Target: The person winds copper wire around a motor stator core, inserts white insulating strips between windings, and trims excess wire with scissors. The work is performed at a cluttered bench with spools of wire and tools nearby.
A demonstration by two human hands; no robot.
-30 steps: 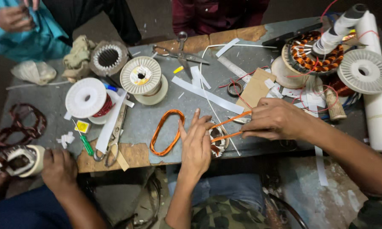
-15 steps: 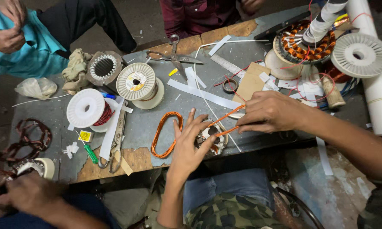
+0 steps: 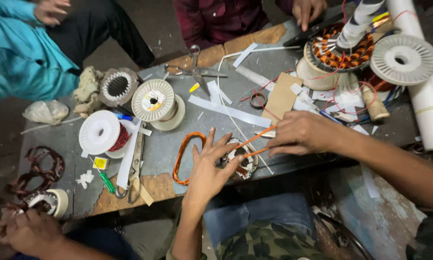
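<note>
Copper coil [image 3: 187,156] thin, springy, light
We pinch strands w/ right hand [image 3: 300,135]; left hand [image 3: 209,166] open-fingered on stator [image 3: 238,156]

Round yellow label [image 3: 153,99] atop spool [image 3: 167,118]

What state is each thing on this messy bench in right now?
Left hand: open, fingers spread on the small stator.
Right hand: closed, pinching orange wire pulled taut.
Copper coil: loose loop, flat on the bench.
Scissors: closed, lying flat.
White spool: on its side, red wire wound.
Large stator: wound with copper.
</note>
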